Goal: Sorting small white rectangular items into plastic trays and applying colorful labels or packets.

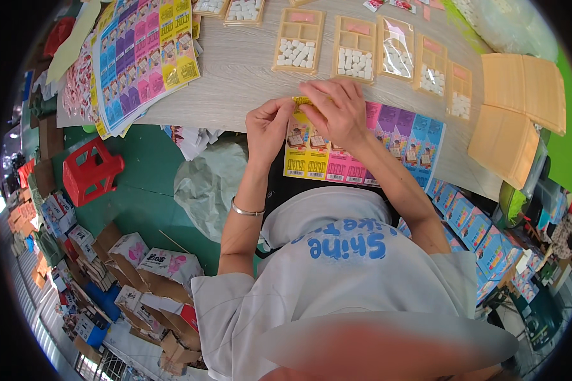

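Note:
A colourful sheet of printed labels [382, 134], in bands of yellow, pink, purple and blue, lies at the near edge of the table and partly overhangs it toward my lap. My left hand [270, 127] pinches its far left yellow corner between thumb and forefinger. Right beside it, my right hand [338, 113] has its fingers bent and closed at the same corner, and its forearm crosses over the sheet. Just beyond the hands stands a row of shallow beige trays, including one tray [297, 30] with small white pieces in its near compartment and another tray [356, 30] holding similar pieces.
More label sheets [143, 63] are piled at the table's left. Stacked empty beige trays [521, 82] sit at the right end. A red stool [94, 170] and a translucent plastic bag [210, 184] are on the floor to the left, near opened cardboard boxes [152, 263].

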{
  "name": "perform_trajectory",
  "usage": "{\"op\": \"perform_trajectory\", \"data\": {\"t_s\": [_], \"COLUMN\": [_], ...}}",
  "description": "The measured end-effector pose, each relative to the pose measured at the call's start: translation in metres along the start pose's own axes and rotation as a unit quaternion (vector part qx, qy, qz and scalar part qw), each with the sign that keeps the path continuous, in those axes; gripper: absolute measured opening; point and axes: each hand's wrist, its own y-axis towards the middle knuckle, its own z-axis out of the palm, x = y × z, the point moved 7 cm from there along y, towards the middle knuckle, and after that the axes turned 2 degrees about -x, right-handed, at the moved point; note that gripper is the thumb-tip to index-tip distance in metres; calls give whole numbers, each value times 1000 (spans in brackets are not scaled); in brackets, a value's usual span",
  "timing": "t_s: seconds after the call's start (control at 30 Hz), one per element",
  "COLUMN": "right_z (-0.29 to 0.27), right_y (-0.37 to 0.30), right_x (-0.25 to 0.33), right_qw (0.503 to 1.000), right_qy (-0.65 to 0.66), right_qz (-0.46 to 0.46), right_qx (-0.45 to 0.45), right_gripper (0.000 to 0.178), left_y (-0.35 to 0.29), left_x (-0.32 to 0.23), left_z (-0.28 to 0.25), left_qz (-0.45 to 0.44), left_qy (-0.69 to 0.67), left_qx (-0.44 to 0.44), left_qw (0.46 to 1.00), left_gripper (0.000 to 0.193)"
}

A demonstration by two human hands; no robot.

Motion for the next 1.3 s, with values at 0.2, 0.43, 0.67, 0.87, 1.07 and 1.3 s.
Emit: {"op": "perform_trajectory", "data": {"t_s": [0.2,0.43,0.67,0.87,1.07,1.3], "right_z": [0,-1,-40,-141,-121,-26], "right_y": [-7,9,-3,36,35,19], "right_x": [0,5,60,66,-19,-76], "right_qw": [998,994,932,728,801,749], "right_qy": [-28,-37,131,603,477,454], "right_qz": [-47,-101,-122,77,334,483], "right_qx": [-17,-4,316,318,137,13], "right_gripper": [32,24,13,16,26,26], "left_y": [0,2,9,14,5,44], "left_x": [-2,-1,1,-11,-69,-70], "left_z": [2,1,-5,-2,12,16], "left_qz": [-8,-16,-26,114,229,-6], "left_qy": [-7,3,25,256,379,-21], "left_qx": [-6,21,-34,-69,11,122], "left_qw": [1000,1000,999,957,897,992], "left_gripper": [16,16,17,16,53,46]}}
